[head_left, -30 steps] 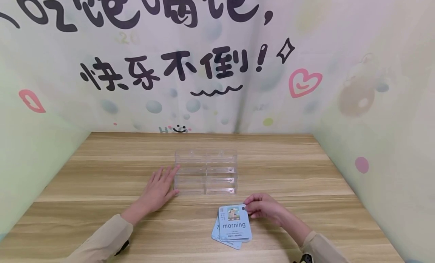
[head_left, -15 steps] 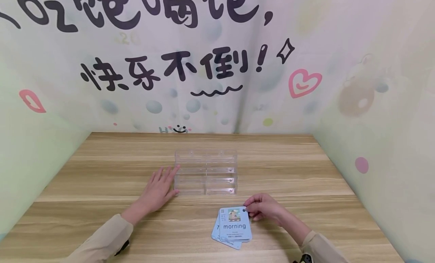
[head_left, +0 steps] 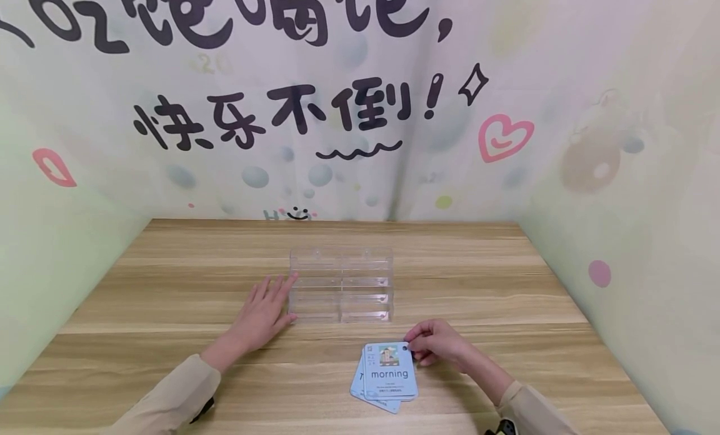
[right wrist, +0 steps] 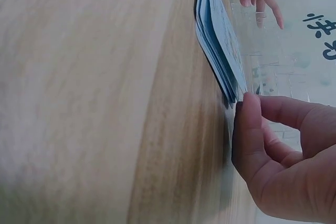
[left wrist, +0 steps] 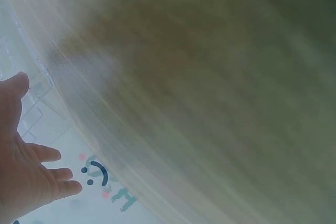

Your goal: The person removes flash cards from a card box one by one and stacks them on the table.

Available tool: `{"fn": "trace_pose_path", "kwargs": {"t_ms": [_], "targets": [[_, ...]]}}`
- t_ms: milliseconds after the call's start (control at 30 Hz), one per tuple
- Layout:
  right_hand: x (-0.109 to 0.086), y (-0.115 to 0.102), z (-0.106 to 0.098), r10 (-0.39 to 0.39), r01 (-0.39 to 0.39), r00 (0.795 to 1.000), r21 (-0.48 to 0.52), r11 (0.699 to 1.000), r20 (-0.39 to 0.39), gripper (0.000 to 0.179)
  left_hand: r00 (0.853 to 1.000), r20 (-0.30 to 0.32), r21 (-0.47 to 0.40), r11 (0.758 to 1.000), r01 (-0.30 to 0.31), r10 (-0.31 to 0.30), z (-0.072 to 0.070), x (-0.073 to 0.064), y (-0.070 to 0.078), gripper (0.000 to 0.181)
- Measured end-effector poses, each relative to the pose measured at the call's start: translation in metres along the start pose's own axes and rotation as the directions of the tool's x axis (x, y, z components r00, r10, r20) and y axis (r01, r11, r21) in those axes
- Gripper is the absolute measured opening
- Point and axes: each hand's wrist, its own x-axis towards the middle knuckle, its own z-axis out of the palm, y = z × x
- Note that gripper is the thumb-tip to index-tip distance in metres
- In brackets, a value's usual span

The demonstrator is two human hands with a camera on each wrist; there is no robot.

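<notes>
A small pile of light blue word cards point(head_left: 390, 385) lies fanned on the table, with "morning" printed on the top one. My right hand point(head_left: 441, 344) pinches that top card at its upper right corner, beside a small dark hole. In the right wrist view, thumb and finger hold the corner, and the top card point(right wrist: 226, 38) stands slightly apart from those beneath. A clear plastic rack point(head_left: 340, 297) with tiered compartments stands beyond the cards. My left hand point(head_left: 259, 316) rests against its left side, fingers spread and fairly straight, holding nothing.
The wood-grain table point(head_left: 478, 272) runs back to a printed curtain point(head_left: 360, 172) with black lettering. Pale curtain sides point(head_left: 635, 235) bound it on the left and right. The rack sits behind the cards, slightly left of them.
The top card's upper edge has come down slightly toward the pile, still between my right fingers. My left hand and the rack have stayed in place.
</notes>
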Motion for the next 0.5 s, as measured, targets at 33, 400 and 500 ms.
{"fn": "trace_pose_path", "kwargs": {"t_ms": [33, 400, 500], "targets": [[0.0, 0.0, 0.0, 0.001, -0.001, 1.0, -0.005, 1.0, -0.004, 0.018, 1.0, 0.0, 0.001, 1.0, 0.0, 0.0, 0.0, 0.0, 0.0, 0.075], [-0.004, -0.003, -0.007, 0.002, -0.002, 1.0, -0.017, 1.0, -0.009, 0.018, 1.0, -0.001, -0.006, 1.0, 0.001, -0.001, 0.0, -0.001, 0.0, 0.075], [-0.006, -0.004, -0.01, -0.009, 0.008, 1.0, -0.024, 1.0, -0.025, 0.02, 1.0, -0.002, -0.006, 1.0, 0.002, -0.002, 0.0, -0.001, 0.0, 0.075]]}}
